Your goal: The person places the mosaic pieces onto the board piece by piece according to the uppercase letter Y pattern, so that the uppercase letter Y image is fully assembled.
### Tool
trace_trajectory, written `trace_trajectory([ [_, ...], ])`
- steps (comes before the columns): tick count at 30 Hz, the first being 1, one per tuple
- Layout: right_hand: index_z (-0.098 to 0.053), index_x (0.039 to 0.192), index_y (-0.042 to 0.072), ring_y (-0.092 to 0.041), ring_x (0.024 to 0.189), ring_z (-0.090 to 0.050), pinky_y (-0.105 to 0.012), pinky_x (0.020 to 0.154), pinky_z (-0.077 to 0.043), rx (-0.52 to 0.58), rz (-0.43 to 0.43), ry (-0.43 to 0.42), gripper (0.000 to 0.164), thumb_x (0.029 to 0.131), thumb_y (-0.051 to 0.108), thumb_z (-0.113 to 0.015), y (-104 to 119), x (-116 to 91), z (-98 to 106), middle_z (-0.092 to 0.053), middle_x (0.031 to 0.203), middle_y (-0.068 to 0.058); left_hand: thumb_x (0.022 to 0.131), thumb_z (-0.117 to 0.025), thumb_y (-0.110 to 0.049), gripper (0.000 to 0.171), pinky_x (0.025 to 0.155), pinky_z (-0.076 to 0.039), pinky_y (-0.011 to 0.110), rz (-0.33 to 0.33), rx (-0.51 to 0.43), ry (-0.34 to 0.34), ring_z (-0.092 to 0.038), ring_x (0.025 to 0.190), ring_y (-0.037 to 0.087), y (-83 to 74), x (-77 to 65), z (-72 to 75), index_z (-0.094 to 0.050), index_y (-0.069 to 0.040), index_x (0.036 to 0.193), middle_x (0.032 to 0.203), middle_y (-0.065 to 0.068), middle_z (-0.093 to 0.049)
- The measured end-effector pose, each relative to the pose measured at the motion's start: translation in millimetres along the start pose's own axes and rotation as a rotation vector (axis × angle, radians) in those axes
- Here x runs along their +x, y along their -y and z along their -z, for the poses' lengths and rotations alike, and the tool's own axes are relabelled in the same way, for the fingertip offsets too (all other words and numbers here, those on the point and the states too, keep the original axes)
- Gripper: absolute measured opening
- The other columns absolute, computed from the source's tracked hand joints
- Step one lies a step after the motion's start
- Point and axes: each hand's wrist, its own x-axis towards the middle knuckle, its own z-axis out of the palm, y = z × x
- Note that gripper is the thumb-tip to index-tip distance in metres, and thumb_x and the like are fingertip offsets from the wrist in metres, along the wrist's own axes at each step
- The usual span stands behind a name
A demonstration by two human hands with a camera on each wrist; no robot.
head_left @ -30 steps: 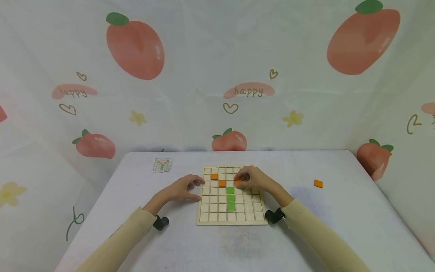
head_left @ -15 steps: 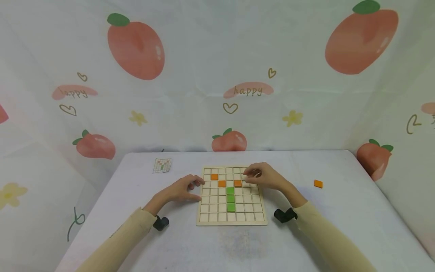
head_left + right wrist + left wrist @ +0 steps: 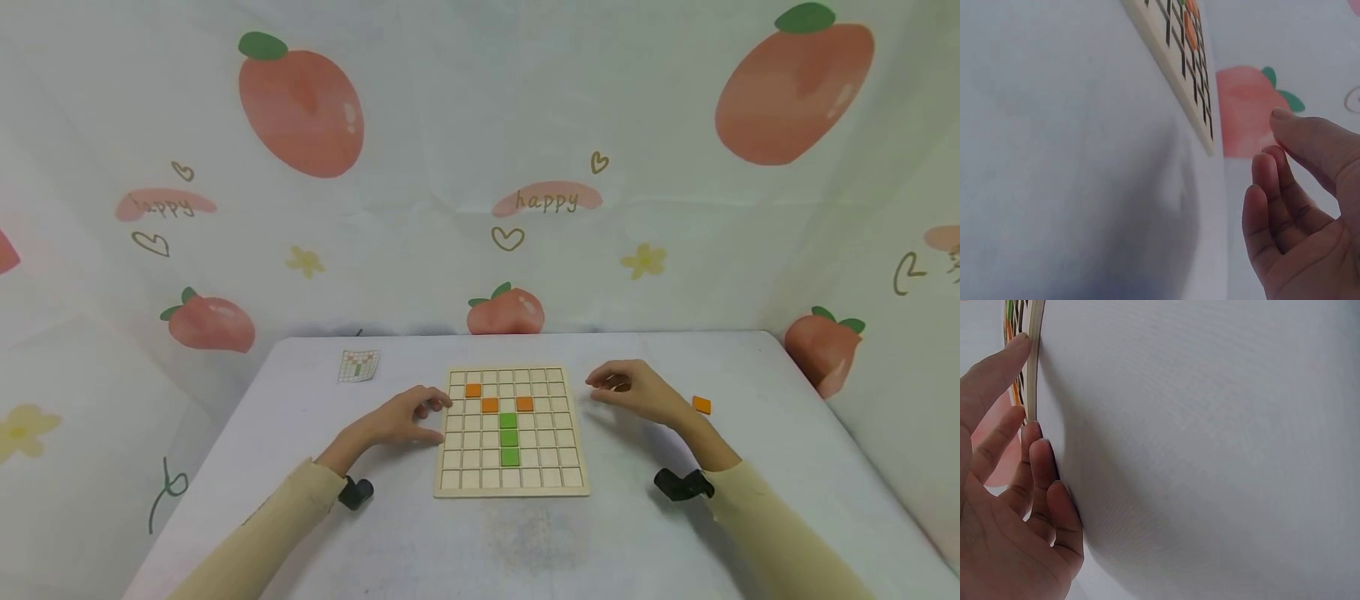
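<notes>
A wooden grid board (image 3: pixel 468 479) lies flat on the white table, with three orange tiles (image 3: pixel 473 390) and three green tiles (image 3: pixel 509 437) set in its squares. The green ones form a column; the orange ones sit above it on both sides. My left hand (image 3: pixel 401 417) touches the board's left edge with thumb and fingertips, also seen against the rim in the left wrist view. Off the board's right side, my right hand (image 3: pixel 633 392) hovers over the table, fingers loosely bent and holding nothing. One loose orange tile (image 3: pixel 701 405) lies farther right.
A small paper card (image 3: pixel 358 366) printed with a coloured grid pattern lies at the back left of the table. Behind the table hangs a white curtain (image 3: pixel 420 250) with fruit prints.
My right hand has let go of the orange tile, which stays in its square, and moved right, off the board. The left hand has kept its place.
</notes>
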Motion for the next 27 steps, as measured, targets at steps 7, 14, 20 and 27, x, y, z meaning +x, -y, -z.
trace_trajectory([
  [7, -0.072, 0.109, -0.002, -0.022, 0.092, -0.067, -0.026, 0.081, -0.053, -0.026, -0.067, -0.051, 0.020, 0.092, 0.007, -0.076, -6.1, -25.0, 19.0, -0.071, 0.108, -0.015, 0.086, -0.085, -0.021, 0.052, 0.092, -0.047, 0.042, 0.001, -0.006, -0.005, -0.054, 0.100, 0.023, -1.7, 0.1, 0.6, -0.061, -0.008, 0.130, 0.116, 0.004, -0.058],
  [14, -0.072, 0.112, -0.002, -0.024, 0.094, -0.067, -0.026, 0.079, -0.054, -0.069, -0.122, -0.074, 0.023, 0.093, 0.011, -0.076, -12.4, -44.4, 37.7, -0.071, 0.107, -0.013, 0.086, -0.084, -0.020, 0.052, 0.093, -0.047, 0.042, 0.009, -0.001, -0.001, -0.054, 0.101, 0.023, -4.4, -1.1, 2.6, -0.060, -0.008, 0.130, 0.117, 0.005, -0.057],
  [20, -0.071, 0.113, -0.001, -0.020, 0.091, -0.068, -0.022, 0.076, -0.053, -0.090, -0.120, -0.114, 0.023, 0.092, 0.008, -0.076, -22.1, -61.7, 54.7, -0.071, 0.106, -0.013, 0.086, -0.084, -0.022, 0.053, 0.093, -0.047, 0.042, -0.001, -0.011, 0.002, -0.054, 0.101, 0.023, -1.4, 0.2, 1.3, -0.061, -0.008, 0.131, 0.117, 0.004, -0.058],
  [27, -0.069, 0.116, -0.005, -0.023, 0.089, -0.069, -0.028, 0.068, -0.056, -0.127, -0.163, -0.129, 0.025, 0.093, 0.005, -0.074, -32.0, -76.9, 73.0, -0.070, 0.106, -0.016, 0.086, -0.085, -0.021, 0.053, 0.094, -0.047, 0.042, -0.007, -0.018, 0.002, -0.055, 0.103, 0.023, -0.9, -0.1, 1.5, -0.060, -0.008, 0.131, 0.119, 0.004, -0.058],
])
